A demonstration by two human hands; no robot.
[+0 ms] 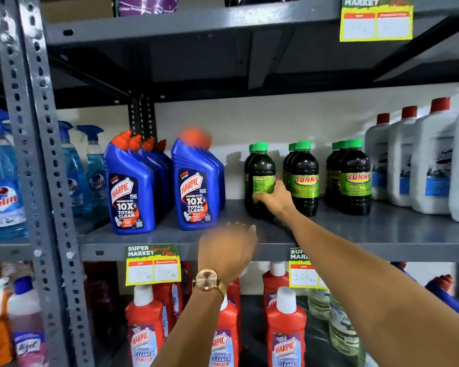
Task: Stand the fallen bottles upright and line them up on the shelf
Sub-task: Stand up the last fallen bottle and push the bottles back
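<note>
On the grey metal shelf [382, 234] stand three short rows of dark bottles with green caps and green "Sunny" labels. My right hand [272, 198] grips the front bottle of the left row [261, 170], which is upright with its label turned sideways. The middle row [304, 178] and the right row [355, 178] stand upright, labels facing forward. My left hand [227, 250], blurred and wearing a gold watch, hovers at the shelf's front edge below the blue Harpic bottles [196, 186]; it holds nothing, fingers loosely curled. No bottle lies on its side here.
A second row of blue Harpic bottles [133, 186] stands further left, past the upright post [37, 168] are Colin spray bottles [0, 181]. White jugs with red caps [432, 160] fill the right end. Price tags [153, 264] hang on the edge; red Harpic bottles [286, 327] stand below.
</note>
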